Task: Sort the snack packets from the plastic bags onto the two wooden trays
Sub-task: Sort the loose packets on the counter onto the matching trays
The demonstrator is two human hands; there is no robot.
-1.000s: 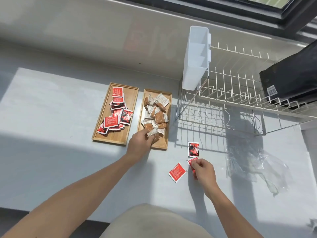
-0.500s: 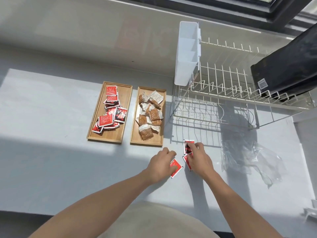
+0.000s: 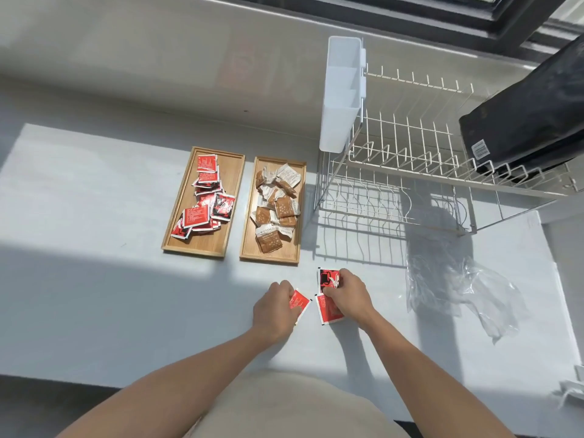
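Two trays side by side, sorted by colour: red packets point(image 3: 205, 197) on the left wooden tray point(image 3: 234, 184), brown packets point(image 3: 275, 210) on the right wooden tray point(image 3: 300, 200). Near those, three stray red ones on the countertop point(image 3: 94, 279). Left hand point(image 3: 276, 308) pinching one red packet point(image 3: 299, 301); right hand point(image 3: 346, 295) gripping two more point(image 3: 327, 309), probably gathered for the left tray. Emptied plastic bag point(image 3: 458, 286) off right. Packet print too small to read.

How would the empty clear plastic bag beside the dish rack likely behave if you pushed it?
The clear plastic bag lies crumpled and see-through, so it is probably floppy and very light. A push would likely fold it rather than slide it whole. Its glossy film looks slippery.
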